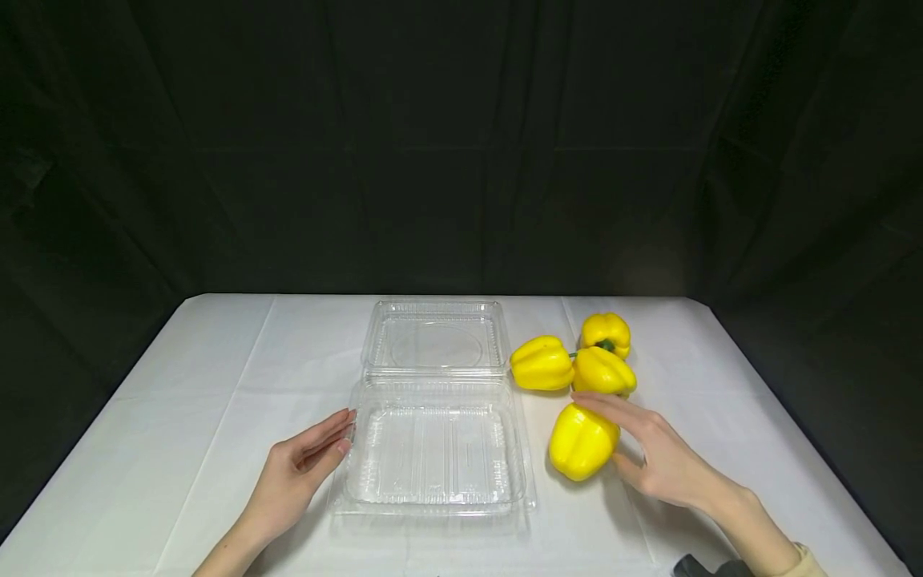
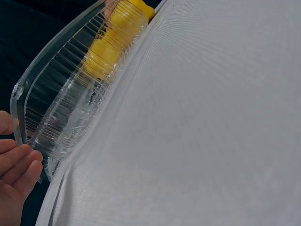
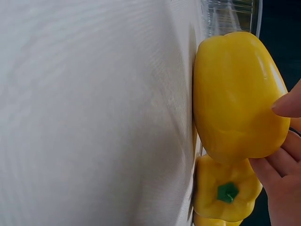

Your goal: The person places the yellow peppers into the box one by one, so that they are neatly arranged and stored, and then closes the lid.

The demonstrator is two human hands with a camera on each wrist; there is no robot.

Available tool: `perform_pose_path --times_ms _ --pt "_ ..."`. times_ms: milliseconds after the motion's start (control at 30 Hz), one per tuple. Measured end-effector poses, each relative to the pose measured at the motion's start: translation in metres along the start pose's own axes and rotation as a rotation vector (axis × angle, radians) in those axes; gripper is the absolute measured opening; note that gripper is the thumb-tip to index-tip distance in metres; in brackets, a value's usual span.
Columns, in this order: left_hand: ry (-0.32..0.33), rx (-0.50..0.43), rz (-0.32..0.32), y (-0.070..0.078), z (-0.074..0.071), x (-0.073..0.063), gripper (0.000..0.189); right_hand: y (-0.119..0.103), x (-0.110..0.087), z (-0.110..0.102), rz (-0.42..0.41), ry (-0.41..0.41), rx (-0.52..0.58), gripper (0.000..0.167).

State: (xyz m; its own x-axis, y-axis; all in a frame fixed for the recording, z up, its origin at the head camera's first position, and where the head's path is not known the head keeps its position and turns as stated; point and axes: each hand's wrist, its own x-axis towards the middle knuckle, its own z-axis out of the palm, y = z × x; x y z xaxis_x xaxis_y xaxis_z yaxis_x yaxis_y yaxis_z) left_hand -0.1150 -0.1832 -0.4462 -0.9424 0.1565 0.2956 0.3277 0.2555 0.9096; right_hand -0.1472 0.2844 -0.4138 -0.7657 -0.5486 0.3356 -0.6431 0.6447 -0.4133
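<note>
A clear plastic clamshell container (image 1: 436,457) lies opened flat on the white cloth, its lid (image 1: 436,340) folded back away from me. My left hand (image 1: 299,469) holds the left edge of its base; in the left wrist view the rim passes between the thumb and the fingers (image 2: 21,165). To the right of the container, my right hand (image 1: 659,457) grips a yellow bell pepper (image 1: 580,445) from its right side. The right wrist view shows the thumb (image 3: 289,103) against this pepper (image 3: 237,94), with the other fingers at its far end.
Three more yellow bell peppers lie clustered behind the held one: a left one (image 1: 541,365), a middle one (image 1: 604,373) and a rear one (image 1: 606,330). A dark object (image 1: 710,567) shows at the front edge by my right forearm. Black curtains (image 1: 461,160) surround the table.
</note>
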Motion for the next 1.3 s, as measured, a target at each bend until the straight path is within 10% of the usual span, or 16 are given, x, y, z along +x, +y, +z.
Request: perform_pose_path --times_ms 1300 --pt "0.008 0.029 -0.028 -0.0005 0.0000 -0.0007 0.041 -0.0045 0.0004 0.0034 0.173 0.003 0.037 0.073"
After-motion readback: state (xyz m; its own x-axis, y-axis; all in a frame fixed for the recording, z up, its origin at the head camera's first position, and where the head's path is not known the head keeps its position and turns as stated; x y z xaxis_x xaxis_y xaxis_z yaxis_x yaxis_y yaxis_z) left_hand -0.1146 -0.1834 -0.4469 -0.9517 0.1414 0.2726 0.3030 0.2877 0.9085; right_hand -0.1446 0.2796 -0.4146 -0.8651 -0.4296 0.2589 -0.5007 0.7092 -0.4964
